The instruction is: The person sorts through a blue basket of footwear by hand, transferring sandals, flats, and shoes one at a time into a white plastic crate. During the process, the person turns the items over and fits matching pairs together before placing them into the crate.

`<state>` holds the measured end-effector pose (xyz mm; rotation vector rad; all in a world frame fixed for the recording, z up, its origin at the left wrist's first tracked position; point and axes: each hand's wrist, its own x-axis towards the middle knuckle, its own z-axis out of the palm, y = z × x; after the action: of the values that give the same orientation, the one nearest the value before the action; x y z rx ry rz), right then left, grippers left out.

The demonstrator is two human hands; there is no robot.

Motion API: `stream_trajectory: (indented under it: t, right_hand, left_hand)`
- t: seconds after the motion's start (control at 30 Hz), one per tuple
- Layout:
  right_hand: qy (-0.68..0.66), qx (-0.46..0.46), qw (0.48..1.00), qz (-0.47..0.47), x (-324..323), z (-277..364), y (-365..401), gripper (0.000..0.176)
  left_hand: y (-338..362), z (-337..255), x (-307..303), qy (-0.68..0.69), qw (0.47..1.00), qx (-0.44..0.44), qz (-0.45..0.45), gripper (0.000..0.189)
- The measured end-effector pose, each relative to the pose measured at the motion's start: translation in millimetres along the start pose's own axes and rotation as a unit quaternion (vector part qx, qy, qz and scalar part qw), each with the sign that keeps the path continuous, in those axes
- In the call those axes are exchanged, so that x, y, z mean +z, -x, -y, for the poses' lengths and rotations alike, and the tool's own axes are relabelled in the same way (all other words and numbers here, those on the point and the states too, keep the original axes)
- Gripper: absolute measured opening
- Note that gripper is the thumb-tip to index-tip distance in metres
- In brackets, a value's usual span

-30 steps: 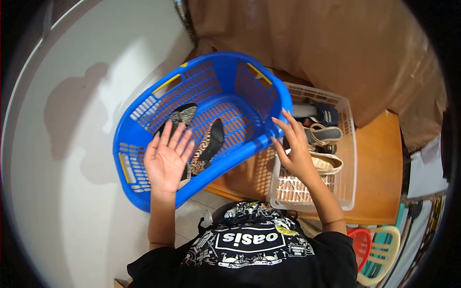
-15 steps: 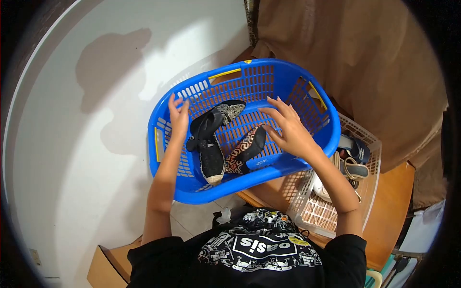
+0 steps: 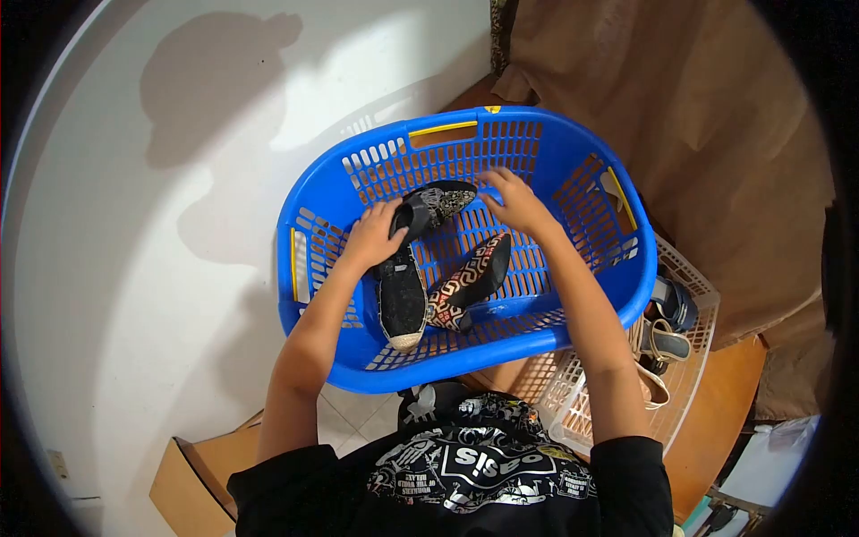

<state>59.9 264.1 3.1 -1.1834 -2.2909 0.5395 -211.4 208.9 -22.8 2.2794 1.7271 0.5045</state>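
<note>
A blue laundry basket [image 3: 447, 360] in front of me holds several shoes. My left hand [image 3: 374, 238] is closed at the heel of a black shoe with a speckled toe [image 3: 446, 202], fingers on one side and thumb on the other. My right hand [image 3: 519, 204] is open, its slightly blurred fingertips right by that shoe's toe. Below my left hand lies a black espadrille [image 3: 402, 300] with a tan woven toe edge, its back part partly covered. Beside it, a shoe with a red, black and cream pattern [image 3: 458, 291] lies tipped, its dark sole showing.
At the right, a white plastic basket [image 3: 693, 394] with several sandals and shoes stands on a wooden surface [image 3: 735, 394]. A brown curtain [image 3: 680, 107] hangs behind it. On the left are a white wall [image 3: 116, 268] and a cardboard box [image 3: 183, 488] on the floor.
My left hand has come down from above the basket's left side onto the black shoe's heel. My right hand has moved left and away from me, to the toe.
</note>
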Motion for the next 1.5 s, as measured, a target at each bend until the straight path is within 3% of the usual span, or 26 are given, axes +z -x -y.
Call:
stream_trajectory:
  t: [0.07, 0.1, 0.17, 0.2, 0.27, 0.3, 0.37, 0.4, 0.47, 0.57, 0.63, 0.67, 0.73, 0.77, 0.9, 0.97, 1.0, 1.13, 1.37, 1.5]
  right_hand:
    - [0.080, 0.154, 0.976, 0.130, 20.2, -29.9, 16.5, 0.043]
    - [0.079, 0.155, 0.975, 0.135, 21.3, -33.8, 25.6, 0.043]
    - [0.153, 0.179, 0.935, 0.267, 23.2, -40.3, 37.1, 0.051]
    - [0.153, 0.178, 0.934, 0.269, 28.0, -42.0, 36.1, 0.051]
    - [0.155, 0.117, 0.924, 0.328, 43.9, -42.3, 32.3, 0.069]
    - [0.154, 0.117, 0.924, 0.329, 47.3, -33.4, 29.5, 0.069]
    - [0.169, 0.016, 0.901, 0.398, 53.7, -8.5, 23.1, 0.073]
    - [0.168, 0.016, 0.901, 0.400, 61.3, -3.9, 22.5, 0.073]
    - [0.135, 0.009, 0.859, 0.494, 73.9, 2.7, 23.1, 0.072]
    - [0.154, 0.010, 0.850, 0.504, 79.1, 0.3, 31.6, 0.072]
    - [0.136, 0.018, 0.863, 0.486, 77.4, -7.5, 31.4, 0.068]
    - [0.142, 0.033, 0.861, 0.487, 82.4, -15.7, 29.4, 0.065]
    - [0.163, 0.053, 0.860, 0.481, 71.5, -8.9, 28.5, 0.058]
    - [0.162, 0.054, 0.860, 0.481, 65.3, -6.3, 28.0, 0.058]
    - [0.190, 0.112, 0.846, 0.485, 52.4, -13.0, 21.3, 0.057]
    - [0.255, 0.145, 0.795, 0.531, 41.7, -4.7, 17.1, 0.053]
    - [0.254, 0.147, 0.795, 0.531, 41.2, -6.1, 17.1, 0.053]
    - [0.227, 0.157, 0.817, 0.505, 40.3, -13.0, 16.8, 0.051]
    - [0.181, 0.174, 0.854, 0.457, 39.1, -30.9, 18.4, 0.049]
    - [0.153, 0.182, 0.872, 0.428, 36.1, -31.3, 17.9, 0.048]
  left_hand:
    - [3.0, -1.6, 3.2, 0.001, 0.999, 0.004, 0.051, 0.049]
    - [4.3, -1.9, 4.6, -0.002, 0.995, 0.015, 0.098, 0.049]
    - [5.5, 0.8, 7.3, -0.013, 0.990, 0.013, 0.139, 0.050]
    - [6.7, 0.6, 8.3, -0.014, 0.988, 0.017, 0.154, 0.051]
    - [7.8, 1.7, 10.8, -0.014, 0.985, 0.020, 0.170, 0.051]
    - [7.7, 4.0, 12.1, -0.002, 0.984, 0.007, 0.178, 0.051]
    - [6.9, 9.7, 14.6, 0.009, 0.982, -0.007, 0.188, 0.051]
    - [6.9, 11.3, 14.8, 0.014, 0.978, -0.018, 0.208, 0.053]
    - [7.4, 14.0, 17.1, 0.021, 0.972, -0.033, 0.230, 0.055]
    - [7.1, 10.2, 11.0, 0.013, 0.964, -0.064, 0.259, 0.056]
    - [5.6, 11.4, 9.7, -0.027, 0.936, -0.057, 0.346, 0.054]
    - [4.6, 13.4, 10.2, -0.027, 0.937, -0.057, 0.345, 0.054]
    - [3.4, 17.0, 11.5, -0.021, 0.884, -0.046, 0.464, 0.049]
    - [4.1, 18.6, 12.5, -0.021, 0.884, -0.045, 0.465, 0.049]
    - [5.8, 13.5, 3.5, 0.006, 0.901, -0.012, 0.433, 0.037]
    - [5.7, 13.2, 1.9, 0.028, 0.906, 0.010, 0.421, 0.033]
    - [5.6, 12.7, 1.0, 0.062, 0.913, 0.027, 0.402, 0.030]
    - [5.0, 1.9, -8.2, 0.099, 0.925, 0.082, 0.357, 0.025]
    - [4.2, 0.0, -8.3, 0.065, 0.928, 0.070, 0.360, 0.022]
    - [2.5, -19.5, -23.4, 0.069, 0.966, 0.054, 0.244, 0.018]
